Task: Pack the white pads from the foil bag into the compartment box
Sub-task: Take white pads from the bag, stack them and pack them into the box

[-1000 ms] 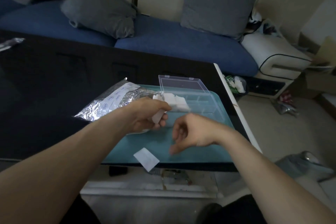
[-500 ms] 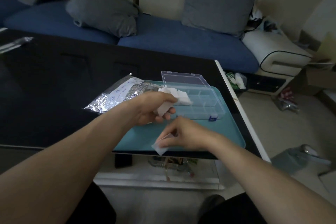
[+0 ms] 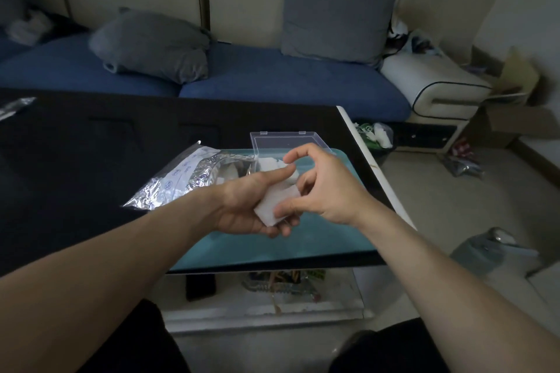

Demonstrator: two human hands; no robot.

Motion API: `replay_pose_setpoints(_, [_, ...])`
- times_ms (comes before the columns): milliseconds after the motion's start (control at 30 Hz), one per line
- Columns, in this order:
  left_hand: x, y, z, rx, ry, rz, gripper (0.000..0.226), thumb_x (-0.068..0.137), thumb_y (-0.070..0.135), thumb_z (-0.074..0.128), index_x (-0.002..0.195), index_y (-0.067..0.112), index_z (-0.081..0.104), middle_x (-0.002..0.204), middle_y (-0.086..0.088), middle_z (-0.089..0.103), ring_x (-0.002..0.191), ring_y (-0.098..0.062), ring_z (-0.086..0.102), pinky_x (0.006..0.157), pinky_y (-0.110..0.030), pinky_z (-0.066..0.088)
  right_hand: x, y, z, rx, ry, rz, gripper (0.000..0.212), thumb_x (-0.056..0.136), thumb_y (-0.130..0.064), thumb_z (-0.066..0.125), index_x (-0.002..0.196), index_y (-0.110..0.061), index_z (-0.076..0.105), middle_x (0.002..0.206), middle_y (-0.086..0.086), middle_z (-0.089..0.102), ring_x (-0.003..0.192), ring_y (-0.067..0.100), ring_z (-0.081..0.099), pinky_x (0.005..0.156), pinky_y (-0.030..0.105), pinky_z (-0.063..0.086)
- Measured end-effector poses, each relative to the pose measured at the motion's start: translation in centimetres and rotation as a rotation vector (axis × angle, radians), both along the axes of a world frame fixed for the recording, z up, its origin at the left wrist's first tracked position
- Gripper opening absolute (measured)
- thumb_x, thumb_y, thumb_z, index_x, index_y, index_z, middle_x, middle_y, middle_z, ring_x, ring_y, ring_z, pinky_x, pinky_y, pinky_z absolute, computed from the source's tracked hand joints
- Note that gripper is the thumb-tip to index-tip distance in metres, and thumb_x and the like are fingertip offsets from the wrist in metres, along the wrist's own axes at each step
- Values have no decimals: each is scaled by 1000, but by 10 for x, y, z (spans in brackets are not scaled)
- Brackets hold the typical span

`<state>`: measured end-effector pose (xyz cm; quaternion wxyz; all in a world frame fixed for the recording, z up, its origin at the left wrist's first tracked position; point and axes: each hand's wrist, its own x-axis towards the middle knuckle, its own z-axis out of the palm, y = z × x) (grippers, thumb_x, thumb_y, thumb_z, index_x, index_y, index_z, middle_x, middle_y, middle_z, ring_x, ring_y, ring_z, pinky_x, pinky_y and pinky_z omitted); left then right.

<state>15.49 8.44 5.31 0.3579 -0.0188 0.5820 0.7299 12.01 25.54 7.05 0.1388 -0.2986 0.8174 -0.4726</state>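
Note:
My left hand [image 3: 242, 206] holds a stack of white pads [image 3: 274, 201] above the teal mat [image 3: 272, 247], thumb lying across the top. My right hand [image 3: 321, 188] meets it from the right, thumb and fingers pinching the near edge of the pads. The clear compartment box [image 3: 285, 142] stands open behind my hands; only its raised lid and a few white pads [image 3: 269, 164] inside show, the rest is hidden. The crumpled foil bag [image 3: 178, 180] lies to the left of the box, mouth towards it.
The mat lies on a black table [image 3: 91, 145] whose right edge [image 3: 372, 160] runs close by. A blue sofa with grey cushions [image 3: 151, 42] stands behind. Clutter sits on the shelf [image 3: 281, 278] under the table; a cardboard box [image 3: 515, 100] and a bin [image 3: 375, 136] are on the right.
My right hand picked a loose pad off the mat's front edge and carried it up to the stack in my left hand. My left hand shifted slightly towards me.

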Motion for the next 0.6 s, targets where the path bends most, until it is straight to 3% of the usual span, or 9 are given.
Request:
replay_pose_setpoints(167, [-3, 8, 4, 16, 27, -44, 46, 98, 58, 39, 93, 15, 55, 66, -10, 50, 48, -18, 53, 40, -19, 38, -3, 1, 1, 123, 98, -84, 80, 54, -20, 100, 115, -30, 49, 66, -2, 65, 54, 4, 60, 56, 24, 51])
replay_pose_setpoints(300, [-12, 11, 7, -150, 92, -76, 32, 96, 48, 48, 94, 16, 54, 63, 1, 55, 45, -11, 49, 38, -17, 33, -14, 0, -8, 73, 184, -199, 84, 57, -23, 98, 126, -25, 50, 84, -5, 61, 65, 6, 58, 62, 27, 53])
replay_pose_setpoints(433, [-25, 13, 12, -44, 126, 49, 20, 96, 28, 51, 108, 12, 56, 77, -9, 65, 59, -17, 64, 53, -23, 49, -26, 6, -17, 116, 181, -94, 97, 51, -43, 99, 135, -30, 51, 117, -12, 54, 103, -1, 56, 81, 9, 43])
replay_pose_setpoints(600, [-30, 18, -7, 77, 102, 124, 22, 82, 20, 66, 103, 13, 64, 85, -13, 68, 71, -23, 68, 68, -32, 51, -36, 2, -26, 121, 271, -38, 80, 55, -34, 99, 126, -24, 63, 117, -12, 62, 106, -2, 58, 84, 11, 45])
